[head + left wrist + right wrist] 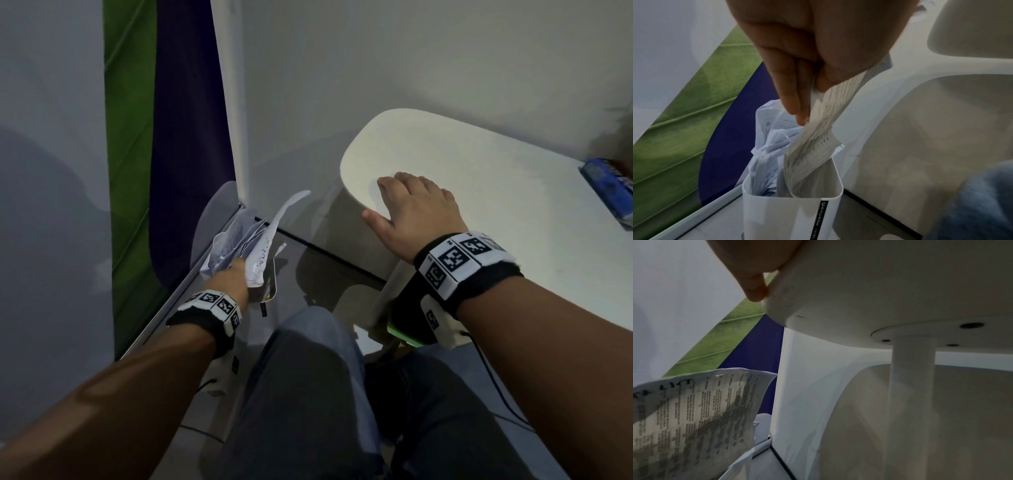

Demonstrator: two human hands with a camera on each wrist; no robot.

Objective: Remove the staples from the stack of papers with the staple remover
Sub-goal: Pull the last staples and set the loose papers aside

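My left hand point(233, 274) reaches down beside my knee and pinches printed sheets of paper point(818, 139) between thumb and fingers, over a small white bin point(789, 211) labelled "CASCADE". Crumpled papers point(236, 240) fill the bin and stick out of it. The same printed paper point(694, 418) shows at the lower left of the right wrist view. My right hand point(411, 209) lies flat with straight fingers on the rounded corner of the white table point(479, 178), holding nothing. No staple remover is visible.
A blue box point(609, 188) sits at the table's right edge. A white wall panel point(308, 85) and a green and purple banner point(161, 137) stand behind the bin. The table's white leg point(910, 402) rises under the top. My knees point(308, 394) fill the lower middle.
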